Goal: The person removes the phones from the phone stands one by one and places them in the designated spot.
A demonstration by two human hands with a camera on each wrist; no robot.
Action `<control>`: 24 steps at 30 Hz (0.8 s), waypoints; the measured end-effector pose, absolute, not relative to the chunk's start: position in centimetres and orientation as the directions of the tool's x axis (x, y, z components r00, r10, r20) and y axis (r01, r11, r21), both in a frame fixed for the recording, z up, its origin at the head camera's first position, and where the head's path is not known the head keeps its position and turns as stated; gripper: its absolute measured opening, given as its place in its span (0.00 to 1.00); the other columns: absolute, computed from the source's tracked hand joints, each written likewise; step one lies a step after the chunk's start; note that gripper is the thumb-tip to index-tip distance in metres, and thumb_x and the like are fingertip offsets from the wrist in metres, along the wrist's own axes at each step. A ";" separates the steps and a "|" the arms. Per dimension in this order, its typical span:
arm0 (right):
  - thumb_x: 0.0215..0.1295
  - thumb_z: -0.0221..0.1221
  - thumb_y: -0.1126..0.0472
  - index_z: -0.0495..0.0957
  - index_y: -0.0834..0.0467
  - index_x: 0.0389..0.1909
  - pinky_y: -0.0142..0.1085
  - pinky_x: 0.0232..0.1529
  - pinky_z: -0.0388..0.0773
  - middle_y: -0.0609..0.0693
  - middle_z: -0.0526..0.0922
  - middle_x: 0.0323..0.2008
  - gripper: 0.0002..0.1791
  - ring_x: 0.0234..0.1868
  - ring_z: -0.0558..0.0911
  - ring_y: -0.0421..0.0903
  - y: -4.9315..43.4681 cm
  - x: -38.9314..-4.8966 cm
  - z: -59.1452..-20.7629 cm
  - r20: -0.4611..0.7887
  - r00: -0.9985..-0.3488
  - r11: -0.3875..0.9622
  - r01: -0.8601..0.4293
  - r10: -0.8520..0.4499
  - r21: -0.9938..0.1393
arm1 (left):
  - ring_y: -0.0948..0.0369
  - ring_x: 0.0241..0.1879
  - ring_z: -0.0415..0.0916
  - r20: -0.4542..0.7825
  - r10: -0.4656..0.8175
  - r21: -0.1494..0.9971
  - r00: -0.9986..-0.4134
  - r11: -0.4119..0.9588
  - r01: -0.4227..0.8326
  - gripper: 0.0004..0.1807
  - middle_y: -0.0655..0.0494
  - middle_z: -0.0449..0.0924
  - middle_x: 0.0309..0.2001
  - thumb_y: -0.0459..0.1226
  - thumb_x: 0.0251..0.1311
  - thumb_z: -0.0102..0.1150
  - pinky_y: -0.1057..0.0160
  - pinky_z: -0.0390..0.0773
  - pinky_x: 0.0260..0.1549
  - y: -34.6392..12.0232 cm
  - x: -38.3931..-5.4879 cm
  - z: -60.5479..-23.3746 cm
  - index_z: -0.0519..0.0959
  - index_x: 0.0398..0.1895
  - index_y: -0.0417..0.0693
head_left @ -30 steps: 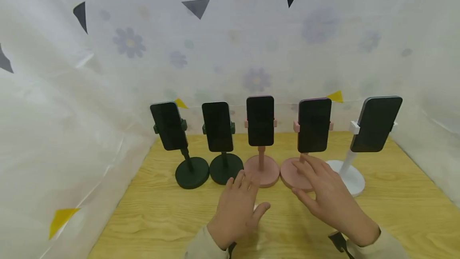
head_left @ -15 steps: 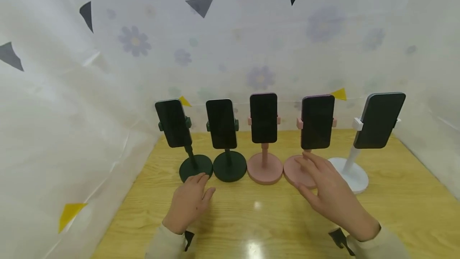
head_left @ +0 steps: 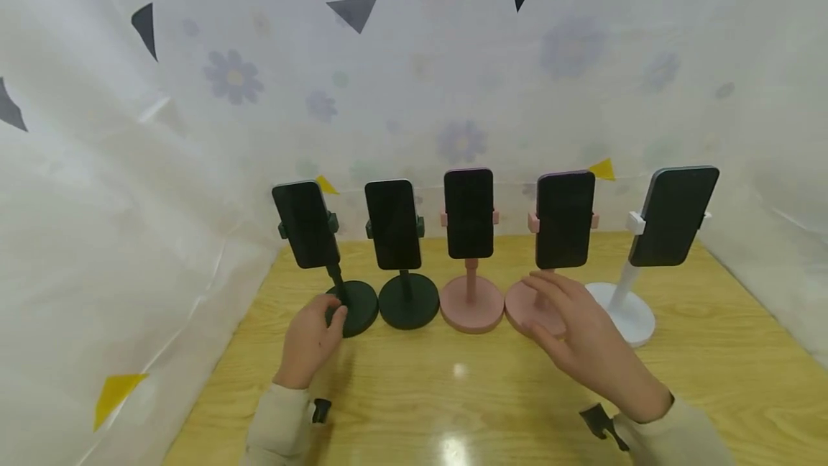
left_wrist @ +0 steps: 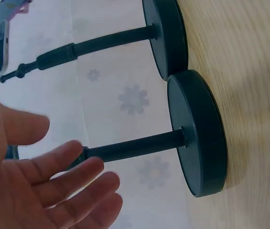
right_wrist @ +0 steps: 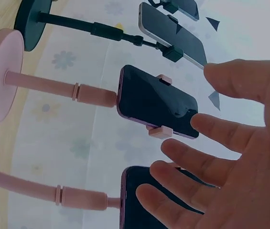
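My left hand (head_left: pixel 307 340) reaches to the leftmost dark green phone stand (head_left: pixel 362 308), which bears an upright black-screened phone (head_left: pixel 306 224). In the left wrist view its thumb and bent fingers stand apart, fingertips overlapping the stand's pole (left_wrist: pixel 135 147) in that view. My right hand (head_left: pixel 591 344) hovers in front of the right pink phone stand (head_left: pixel 522 308), whose phone (head_left: pixel 565 220) faces me. The right wrist view shows that hand with fingers spread and nothing between them, and the other pink stand's phone (right_wrist: pixel 154 100) beyond.
A second green stand (head_left: pixel 409 311), another pink stand (head_left: pixel 471 315) and a white stand (head_left: pixel 637 318) share the row, each with a phone, bases close together. The wooden table (head_left: pixel 414 408) meets a pale flowered sheet (head_left: pixel 401 121) behind and at the sides.
My left hand has moved left, from before the left pink stand's base to the leftmost green stand, and its fingers have bent. My right hand has stayed nearly in place.
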State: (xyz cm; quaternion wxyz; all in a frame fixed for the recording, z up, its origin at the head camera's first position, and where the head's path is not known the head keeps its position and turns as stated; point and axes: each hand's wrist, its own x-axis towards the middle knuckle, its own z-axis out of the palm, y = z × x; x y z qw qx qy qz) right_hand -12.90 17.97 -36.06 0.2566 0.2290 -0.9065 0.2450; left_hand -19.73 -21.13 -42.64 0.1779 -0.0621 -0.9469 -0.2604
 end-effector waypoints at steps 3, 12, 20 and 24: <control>0.54 0.72 0.63 0.75 0.56 0.61 0.57 0.53 0.78 0.57 0.78 0.61 0.31 0.62 0.75 0.56 17.5 -13.2 -36.1 0.581 -0.761 0.748 -0.558 -0.287 -0.361 | 0.51 0.34 0.78 0.377 -0.085 0.542 -0.923 0.828 0.145 0.15 0.42 0.83 0.42 0.42 0.69 0.56 0.52 0.77 0.32 -21.5 -20.8 -42.8 0.80 0.48 0.39; 0.57 0.69 0.66 0.75 0.57 0.60 0.60 0.57 0.74 0.55 0.77 0.61 0.28 0.65 0.73 0.60 17.0 -13.6 -36.7 0.544 -0.786 0.713 -0.559 -0.293 -0.424 | 0.42 0.58 0.74 0.237 -0.246 0.737 -0.940 0.676 0.009 0.27 0.38 0.74 0.62 0.47 0.70 0.52 0.43 0.76 0.51 -22.5 -23.8 -42.9 0.69 0.65 0.39; 0.57 0.69 0.66 0.74 0.54 0.61 0.58 0.54 0.77 0.56 0.77 0.61 0.29 0.65 0.73 0.60 17.3 -13.7 -37.0 0.534 -0.789 0.715 -0.559 -0.303 -0.420 | 0.41 0.61 0.72 0.281 -0.246 0.780 -0.928 0.622 0.071 0.25 0.39 0.75 0.60 0.47 0.66 0.59 0.42 0.72 0.60 -22.6 -27.2 -42.9 0.73 0.59 0.42; 0.59 0.68 0.65 0.73 0.55 0.62 0.50 0.47 0.83 0.56 0.76 0.62 0.29 0.64 0.74 0.59 17.5 -13.6 -37.3 0.501 -0.811 0.720 -0.538 -0.302 -0.438 | 0.42 0.61 0.73 0.269 -0.207 0.831 -0.941 0.544 0.118 0.23 0.39 0.77 0.58 0.46 0.66 0.61 0.43 0.71 0.63 -22.2 -28.3 -42.8 0.75 0.58 0.43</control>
